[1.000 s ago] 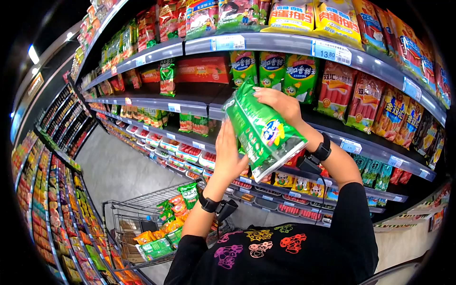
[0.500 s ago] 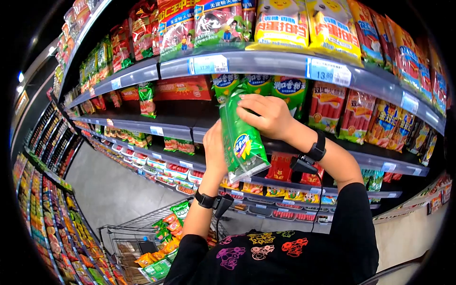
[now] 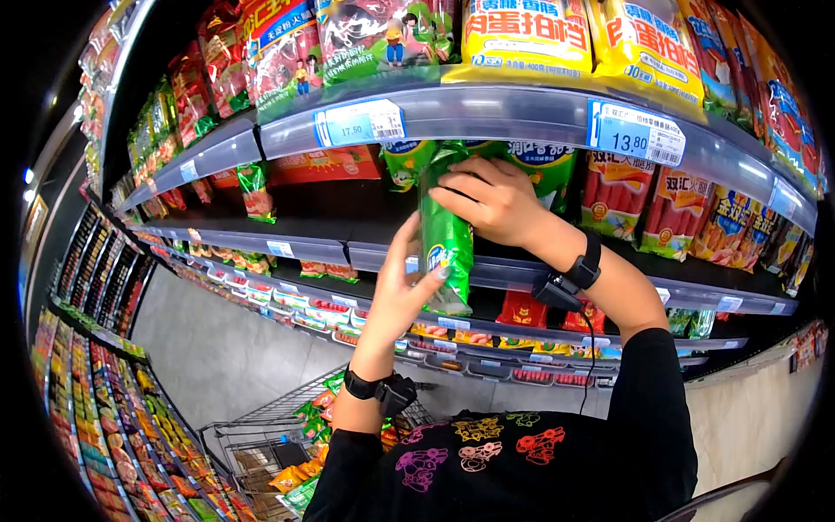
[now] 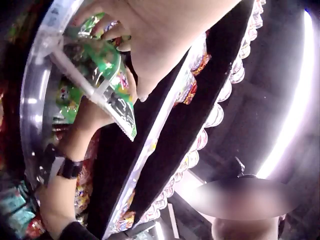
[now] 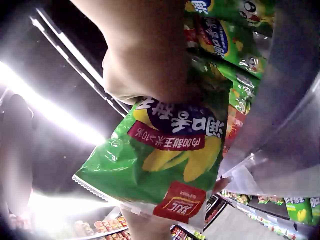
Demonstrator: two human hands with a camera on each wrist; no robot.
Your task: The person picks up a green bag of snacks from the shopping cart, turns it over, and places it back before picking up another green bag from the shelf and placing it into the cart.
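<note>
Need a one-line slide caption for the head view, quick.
Left hand and right hand grip a green packet in front of stocked store shelves.

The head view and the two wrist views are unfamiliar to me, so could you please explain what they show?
There is no robot here: a person's left grip and right grip are simply bare hands. The head view comes from a head-worn camera looking forward and down; the other two come from the left wrist camera and right wrist camera, each facing that hand's work. Both hands hold one green packet: the right over its upper part, the left lower down, thumb across the front. Behind are shop shelves, with yellow packs above, and green packs and red packs below. A wire cart with bright bags inside shows at lower left.
</note>
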